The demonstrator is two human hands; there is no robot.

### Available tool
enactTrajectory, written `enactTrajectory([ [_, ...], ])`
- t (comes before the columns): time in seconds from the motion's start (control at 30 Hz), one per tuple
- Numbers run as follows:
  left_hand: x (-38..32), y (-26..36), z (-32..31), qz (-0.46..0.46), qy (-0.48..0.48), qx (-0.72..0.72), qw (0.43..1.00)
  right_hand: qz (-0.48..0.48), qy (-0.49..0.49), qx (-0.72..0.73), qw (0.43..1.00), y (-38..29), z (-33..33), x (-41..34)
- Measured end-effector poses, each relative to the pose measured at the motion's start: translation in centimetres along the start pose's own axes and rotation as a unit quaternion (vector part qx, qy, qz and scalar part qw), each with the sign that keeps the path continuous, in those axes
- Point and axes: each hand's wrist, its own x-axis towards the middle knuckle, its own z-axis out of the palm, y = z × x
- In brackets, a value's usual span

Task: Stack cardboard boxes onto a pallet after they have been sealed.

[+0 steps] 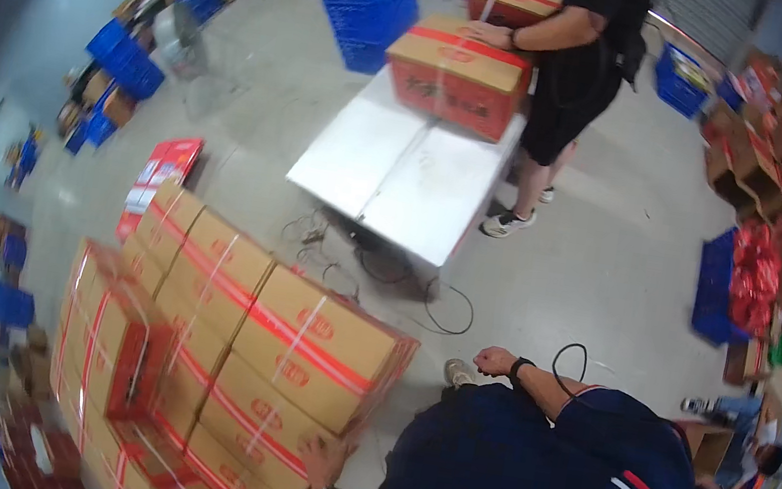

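My left hand (325, 458), with a watch and a dark band at the wrist, lies with fingers spread against the near end of a stack of brown and red cartons (294, 332). Red tape and pale straps run across the cartons, which bear printing. It touches the stack without gripping it. My right hand (495, 361) hangs beside my dark blue clothing, its fingers curled and nothing visible in them. A dark band circles that wrist.
Across the floor, a person (575, 75) rests a hand on a strapped carton (454, 75) on a white table (381, 159). Loose black cables (450, 329) trail beneath the table. Blue crates (366, 5) stand behind; open cartons (759, 167) line the right side.
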Motion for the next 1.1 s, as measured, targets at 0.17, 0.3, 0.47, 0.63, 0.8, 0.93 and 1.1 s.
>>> enactTrajectory([
  [0.17,1.0,0.8,-1.5,-0.008,-0.053,-0.054,0.997,0.036,-0.019,-0.034,0.999,1.7,-1.2,-0.4],
  [0.3,1.4,-0.6,-0.8,-0.032,-0.086,-0.074,0.993,0.031,-0.019,-0.024,0.999,1.9,0.0,0.8],
  [0.47,2.3,0.0,-0.6,-0.036,-0.090,-0.055,0.994,0.039,-0.023,-0.009,0.999,2.4,0.2,1.7],
  [0.63,2.4,0.1,-0.3,-0.043,-0.090,-0.045,0.994,0.033,0.000,0.030,0.999,1.9,-0.2,1.1],
  [0.8,2.0,0.9,-0.4,-0.067,-0.096,-0.031,0.993,0.027,0.013,0.048,0.998,2.2,-0.6,0.1],
  [0.93,2.1,-0.4,1.8,0.011,-0.001,0.027,1.000,0.028,0.006,0.004,1.000,2.0,-0.4,-0.4],
  [1.1,1.9,0.6,1.8,-0.024,-0.033,0.007,0.999,0.047,0.018,0.033,0.998,1.7,-0.1,-1.7],
])
